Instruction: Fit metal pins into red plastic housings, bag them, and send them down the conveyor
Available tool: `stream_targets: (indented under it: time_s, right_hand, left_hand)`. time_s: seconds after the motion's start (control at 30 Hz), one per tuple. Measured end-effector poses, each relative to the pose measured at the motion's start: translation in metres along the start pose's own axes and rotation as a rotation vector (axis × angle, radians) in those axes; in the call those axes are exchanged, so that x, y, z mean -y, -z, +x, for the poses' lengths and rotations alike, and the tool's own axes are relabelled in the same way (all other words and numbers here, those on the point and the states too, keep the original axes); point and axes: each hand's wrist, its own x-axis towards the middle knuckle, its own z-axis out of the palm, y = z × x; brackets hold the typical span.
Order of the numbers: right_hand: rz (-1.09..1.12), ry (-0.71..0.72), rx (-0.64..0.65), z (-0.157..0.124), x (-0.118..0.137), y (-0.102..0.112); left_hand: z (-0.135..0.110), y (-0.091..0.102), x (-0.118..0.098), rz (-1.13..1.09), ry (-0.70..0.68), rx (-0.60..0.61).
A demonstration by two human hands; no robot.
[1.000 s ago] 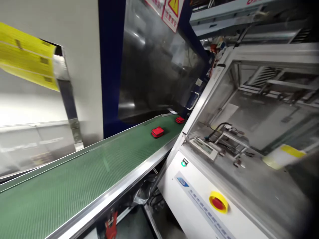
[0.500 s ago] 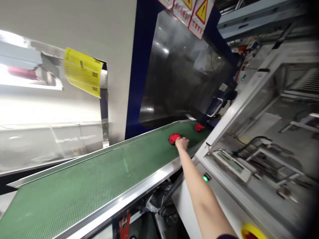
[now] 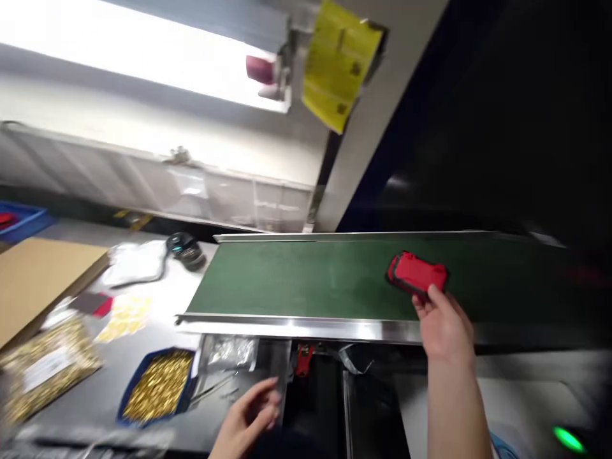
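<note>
My right hand grips a red-and-black plastic case by its near right corner, thumb on top. The case is over the green conveyor belt; I cannot tell whether it still touches the belt. My left hand is low in the middle, before the table edge, with fingers loosely curled, a gap to the thumb and nothing in it. Left of that hand, a blue bin is filled with small gold-coloured metal pieces.
A clear bag of gold pieces, a cardboard box, a white folded cloth or bag and a dark round container lie on the metal table. The belt's metal rail runs along the front. A yellow sheet hangs above.
My view has swung left, bringing the table into sight. My right hand has brought the red-and-black case nearer. My left hand has come into view.
</note>
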Motion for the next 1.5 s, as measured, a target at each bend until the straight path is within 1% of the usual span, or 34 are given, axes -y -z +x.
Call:
stream_targets:
  time_s: [0.03,0.07,0.1,0.17,0.2,0.23,0.27,0.3,0.33,0.37,0.43,0.47,0.53,0.57,0.63,0.67,0.73,0.83,0.9,0.97,1.03,1.07,1.1,1.17,1.2,1.27,1.3,1.37,1.43,1.5]
  right_hand:
    - [0.158,-0.048,0.155,-0.045,-0.009,-0.017]
    - [0.235,-0.133,0.332,-0.093,-0.018,-0.033]
    - [0.246,-0.222,0.485,-0.142,-0.029,-0.047]
    - [0.228,-0.373,0.828,-0.229,-0.051,-0.067]
    - [0.225,-0.431,0.981,-0.262,-0.064,-0.072]
    - [0.213,-0.461,1.144,-0.287,-0.078,-0.075]
    - [0.179,-0.453,1.28,-0.302,-0.093,-0.075]
    - [0.106,-0.404,1.38,-0.308,-0.11,-0.073]
    - [-0.028,-0.306,1.463,-0.308,-0.127,-0.071]
    - [-0.203,-0.182,1.516,-0.302,-0.146,-0.068]
    - [-0.636,0.099,1.584,-0.282,-0.183,-0.065]
    - [-0.762,0.155,1.6,-0.272,-0.201,-0.065]
    - [-0.915,0.211,1.626,-0.261,-0.234,-0.069]
    - [-0.954,0.213,1.633,-0.259,-0.247,-0.072]
    - [-1.059,0.219,1.613,-0.266,-0.267,-0.078]
    - [-1.122,0.206,1.575,-0.272,-0.274,-0.081]
    - [-1.254,0.142,1.457,-0.287,-0.283,-0.086]
    - [-1.366,0.024,1.305,-0.306,-0.29,-0.091]
    - [-1.352,-0.044,1.273,-0.311,-0.291,-0.093]
    - [-1.281,-0.115,1.291,-0.308,-0.289,-0.094]
    - [-1.164,-0.181,1.336,-0.3,-0.278,-0.089]
    - [-1.094,-0.21,1.362,-0.294,-0.268,-0.084]
    - [-1.024,-0.236,1.387,-0.287,-0.255,-0.078]
    - [-0.88,-0.291,1.454,-0.274,-0.217,-0.059]
    - [-0.81,-0.318,1.497,-0.268,-0.194,-0.048]
    - [-0.61,-0.368,1.632,-0.261,-0.144,-0.028]
    - [-0.566,-0.342,1.681,-0.259,-0.12,-0.021]
    - [-0.588,-0.201,1.758,-0.26,-0.083,-0.011]
    - [-0.617,0.007,1.821,-0.266,-0.061,-0.009]
    - [-0.607,0.253,1.857,-0.272,-0.052,-0.01]
  left_hand:
    - [0.0,-0.003,-0.001,-0.2,-0.054,0.059]
    - [0.0,-0.004,-0.003,-0.362,-0.086,0.072]
    - [-0.001,-0.001,-0.006,-0.501,-0.124,0.073]
    - [-0.008,0.014,-0.012,-0.672,-0.16,0.0]
    - [-0.014,0.026,-0.013,-0.716,-0.143,-0.064]
    - [-0.022,0.04,-0.012,-0.742,-0.119,-0.142]
    - [-0.031,0.056,-0.009,-0.756,-0.094,-0.228]
    - [-0.04,0.073,-0.004,-0.762,-0.079,-0.312]
    - [-0.049,0.09,0.002,-0.766,-0.072,-0.391]
    - [-0.058,0.105,0.009,-0.77,-0.062,-0.458]
    - [-0.077,0.129,0.024,-0.78,0.009,-0.549]
    - [-0.085,0.138,0.03,-0.788,0.065,-0.568]
    - [-0.099,0.144,0.04,-0.782,0.186,-0.555]
    - [-0.104,0.144,0.043,-0.767,0.237,-0.534]
    - [-0.109,0.135,0.046,-0.731,0.3,-0.494]
    - [-0.11,0.129,0.046,-0.717,0.314,-0.48]
    - [-0.11,0.115,0.044,-0.71,0.322,-0.468]
    - [-0.11,0.099,0.039,-0.726,0.322,-0.512]
    - [-0.11,0.093,0.036,-0.739,0.322,-0.54]
    - [-0.111,0.089,0.033,-0.747,0.313,-0.514]
    - [-0.111,0.087,0.031,-0.75,0.301,-0.469]
    - [-0.11,0.086,0.03,-0.744,0.294,-0.457]
    - [-0.109,0.085,0.029,-0.732,0.286,-0.451]
    - [-0.106,0.082,0.027,-0.69,0.262,-0.457]
    - [-0.104,0.08,0.026,-0.665,0.247,-0.46]
    - [-0.099,0.075,0.022,-0.619,0.229,-0.449]
    - [-0.096,0.072,0.02,-0.601,0.224,-0.435]
    - [-0.091,0.066,0.015,-0.573,0.21,-0.389]
    - [-0.088,0.062,0.01,-0.567,0.188,-0.323]
    - [-0.088,0.059,0.005,-0.569,0.18,-0.237]
